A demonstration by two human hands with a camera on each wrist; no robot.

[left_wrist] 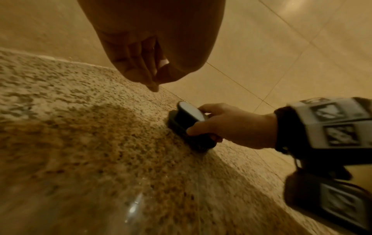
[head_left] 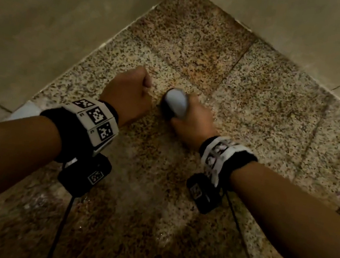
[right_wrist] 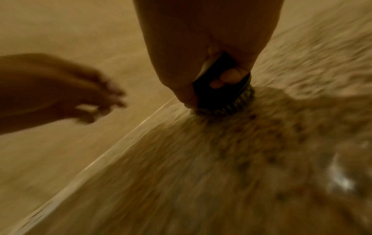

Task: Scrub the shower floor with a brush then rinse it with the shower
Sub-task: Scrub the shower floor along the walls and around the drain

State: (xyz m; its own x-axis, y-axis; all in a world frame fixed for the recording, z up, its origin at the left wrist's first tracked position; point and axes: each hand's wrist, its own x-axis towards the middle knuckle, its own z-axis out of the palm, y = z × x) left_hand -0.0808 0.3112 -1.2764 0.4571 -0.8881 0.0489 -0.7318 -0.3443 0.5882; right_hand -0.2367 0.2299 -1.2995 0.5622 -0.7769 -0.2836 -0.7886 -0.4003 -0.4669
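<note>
One brush [head_left: 174,103] bristles-down on speckled floor [head_left: 258,103], gripped by right hand [head_left: 195,121], left hand [head_left: 128,92] loosely curled, holding nothing, just beside

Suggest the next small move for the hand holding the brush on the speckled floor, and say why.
Probably push the brush forward toward the wall corner. The right hand grips it with the bristles down on the shower floor, and the tile ahead shows orange-brown staining. The left hand hangs beside it, fingers loosely curled, holding nothing, apparently clear of that path.
</note>
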